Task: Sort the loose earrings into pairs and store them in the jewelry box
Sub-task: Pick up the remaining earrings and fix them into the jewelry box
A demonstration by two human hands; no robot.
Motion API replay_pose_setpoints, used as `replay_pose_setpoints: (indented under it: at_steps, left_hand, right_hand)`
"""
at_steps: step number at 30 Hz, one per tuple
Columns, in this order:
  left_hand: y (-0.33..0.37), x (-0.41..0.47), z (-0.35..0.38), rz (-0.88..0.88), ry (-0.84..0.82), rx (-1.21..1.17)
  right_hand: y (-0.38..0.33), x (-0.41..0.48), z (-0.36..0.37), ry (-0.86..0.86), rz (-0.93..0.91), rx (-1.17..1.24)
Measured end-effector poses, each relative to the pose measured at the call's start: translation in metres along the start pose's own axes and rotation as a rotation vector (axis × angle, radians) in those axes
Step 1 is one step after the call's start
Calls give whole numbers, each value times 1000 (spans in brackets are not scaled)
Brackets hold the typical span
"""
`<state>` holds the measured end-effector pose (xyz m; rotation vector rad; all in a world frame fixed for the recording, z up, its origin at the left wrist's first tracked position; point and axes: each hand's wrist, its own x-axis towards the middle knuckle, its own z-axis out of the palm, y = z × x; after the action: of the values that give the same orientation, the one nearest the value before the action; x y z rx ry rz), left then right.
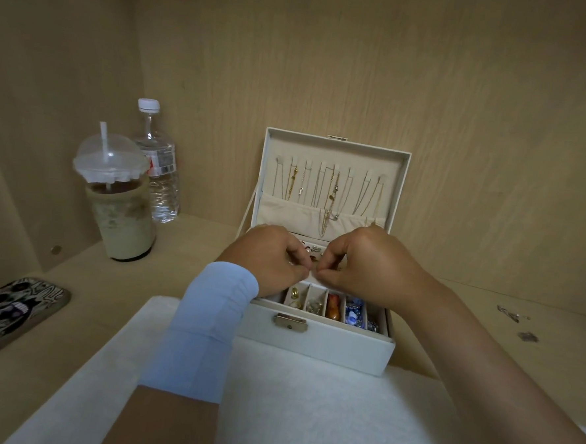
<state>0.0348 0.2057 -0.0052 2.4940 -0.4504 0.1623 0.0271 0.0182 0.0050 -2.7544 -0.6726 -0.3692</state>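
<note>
**Head view**

1. Jewelry box (315, 346): cream, open, at 12 o'clock from the wearer. It stands on the desk (75, 277) with its front edge on the white cloth (307, 411). A metal clasp (290, 323) sits on the front wall.
2. Lid (337, 143): upright at the box's 12 o'clock side. Necklaces (333, 190) hang in a row on its lining, their ends tucked in a pocket.
3. Front row of compartments, 9 to 3 o'clock: gold pieces (294, 295), silver pieces (314, 306), an orange piece (333, 310), blue pieces (353, 314). More small pieces lie in the tray behind, partly hidden by the hands.
4. Left grip (268, 258): over the middle of the box, fingers curled, thumb and forefinger tips pressed together. A light blue sleeve (206, 326) covers the wrist.
5. Right grip (361, 263): just beside the left, fingers curled likewise, pinching tips nearly meeting the left's. I cannot tell what either grip grasps; it is too small to make out.
6. Iced drink cup (120, 218): domed lid and straw, at 10 o'clock from the box.
7. Water bottle (157, 172): just behind the cup, white cap.
8. Phone (8, 310): patterned case, at 9 o'clock near the frame edge.
9. Small scraps (509, 314): on the desk at 3 o'clock, well apart from the box.
</note>
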Motion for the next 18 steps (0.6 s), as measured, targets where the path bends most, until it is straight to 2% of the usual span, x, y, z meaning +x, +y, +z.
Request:
replay_pose_setpoints:
  at_steps: [3, 9, 18]
  left_hand:
    - [-1, 0, 1, 2, 1, -8]
    - [0, 2, 4, 15, 18, -17]
    - [30, 0, 21, 111, 137, -120]
  right_hand:
    - [4, 0, -5, -93, 28, 22]
    - [10, 0, -6, -136, 104, 174]
    - [36, -22, -32, 13, 159, 349]
